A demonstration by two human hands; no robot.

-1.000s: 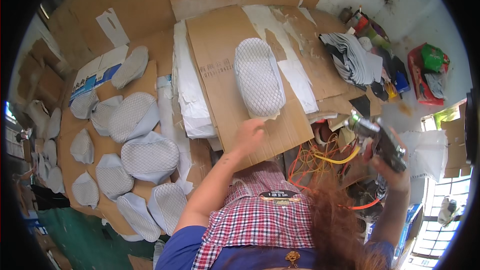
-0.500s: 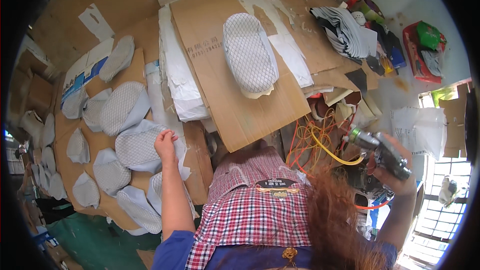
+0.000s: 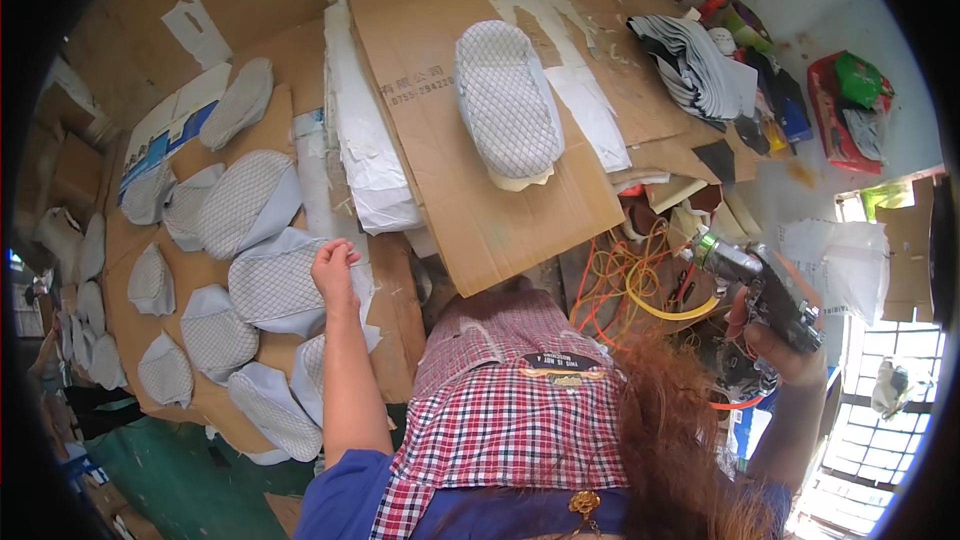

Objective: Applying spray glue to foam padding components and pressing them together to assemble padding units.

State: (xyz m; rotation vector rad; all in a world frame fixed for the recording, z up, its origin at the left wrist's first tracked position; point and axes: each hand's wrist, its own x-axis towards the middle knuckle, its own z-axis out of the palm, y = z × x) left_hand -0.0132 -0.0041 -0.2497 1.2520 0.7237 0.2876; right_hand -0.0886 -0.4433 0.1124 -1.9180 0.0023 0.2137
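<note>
My right hand (image 3: 788,352), raised at the right, is wrapped round a metal spray gun (image 3: 735,260) that points up and left. A yellow hose (image 3: 672,314) runs close beside the gun. My left hand (image 3: 335,268) hovers with its fingers curled in and nothing showing in them. Just under it lies a grey quilted cover (image 3: 275,283) with a plain pale border. Another quilted piece (image 3: 512,105), long and rounded, rests on the cardboard sheet (image 3: 535,240) in front of me. A cream edge sticks out beneath its near end.
Several similar quilted pieces (image 3: 250,202) are spread over the cardboard at the left. A stack of folded grey-white material (image 3: 690,65) sits at the back right. Tangled orange and yellow hoses (image 3: 610,280) hang below the bench, and a red package (image 3: 835,125) is by the wall.
The view has shifted slightly. My right hand has tilted the spray gun a little, its grip unchanged. My left hand stays over the quilted cover, fingers still curled.
</note>
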